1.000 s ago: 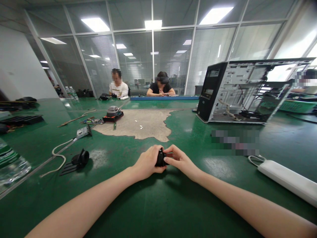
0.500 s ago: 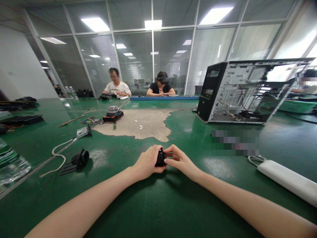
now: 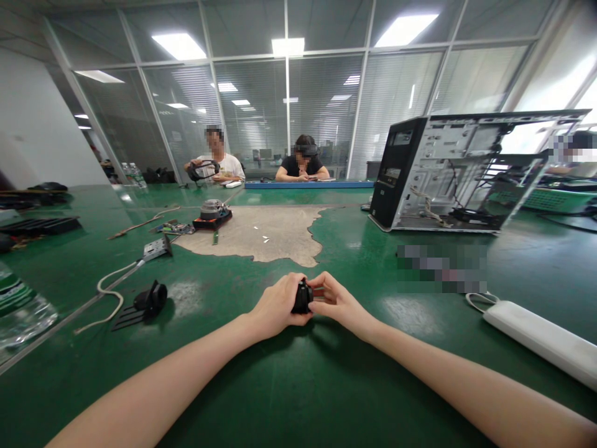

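Note:
A small black plastic part [image 3: 302, 298], its exact kind unclear, sits between my two hands just above the green table [image 3: 298, 386]. My left hand [image 3: 280, 302] is wrapped round its left side, thumb towards me and fingers over the far side. From the right, my right hand [image 3: 333, 300] pinches its edge with thumb and fingertips. Much of the part is covered by my fingers. To the left lies another black plastic piece [image 3: 153, 298] with a round opening and long prongs.
An open computer case [image 3: 396, 174] stands at right, behind a white power strip [image 3: 536, 336]. At left are a water bottle [image 3: 23, 305], a metal bracket with cable [image 3: 157, 247] and a heatsink fan [image 3: 212, 213]. Two people sit across the table.
My hands and the black part stay nearly in place. Across the table, the person in white has lifted a black headset-like strap.

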{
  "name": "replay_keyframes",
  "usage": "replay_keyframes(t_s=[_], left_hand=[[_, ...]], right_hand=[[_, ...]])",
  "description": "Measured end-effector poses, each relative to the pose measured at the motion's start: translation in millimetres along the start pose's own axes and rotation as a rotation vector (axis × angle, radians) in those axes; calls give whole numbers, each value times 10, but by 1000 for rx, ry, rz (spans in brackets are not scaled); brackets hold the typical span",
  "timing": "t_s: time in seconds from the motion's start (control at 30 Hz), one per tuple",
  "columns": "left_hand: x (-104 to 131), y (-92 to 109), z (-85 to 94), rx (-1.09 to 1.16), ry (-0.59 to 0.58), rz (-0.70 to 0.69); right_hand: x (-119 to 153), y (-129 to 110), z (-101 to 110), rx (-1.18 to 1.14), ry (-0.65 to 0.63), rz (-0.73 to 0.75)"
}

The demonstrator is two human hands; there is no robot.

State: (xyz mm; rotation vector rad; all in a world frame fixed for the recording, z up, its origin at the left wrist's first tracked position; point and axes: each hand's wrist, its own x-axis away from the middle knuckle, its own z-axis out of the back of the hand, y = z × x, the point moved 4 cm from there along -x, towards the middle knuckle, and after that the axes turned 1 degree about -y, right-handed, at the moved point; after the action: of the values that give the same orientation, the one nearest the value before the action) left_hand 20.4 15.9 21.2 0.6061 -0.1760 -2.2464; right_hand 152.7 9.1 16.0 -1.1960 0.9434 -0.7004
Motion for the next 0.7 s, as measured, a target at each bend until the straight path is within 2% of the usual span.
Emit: replay_keyframes(t_s=[0.23,0.53,0.7], left_hand=[[-4,-6,-10,9,4,6],[-4,2,0,18,-3,2],[-3,6,-3,-1,9,-10]], right_hand=[[-21,50,32,50,62,25],[-8,6,7,15,21,3],[-7,8,28,40,62,10]])
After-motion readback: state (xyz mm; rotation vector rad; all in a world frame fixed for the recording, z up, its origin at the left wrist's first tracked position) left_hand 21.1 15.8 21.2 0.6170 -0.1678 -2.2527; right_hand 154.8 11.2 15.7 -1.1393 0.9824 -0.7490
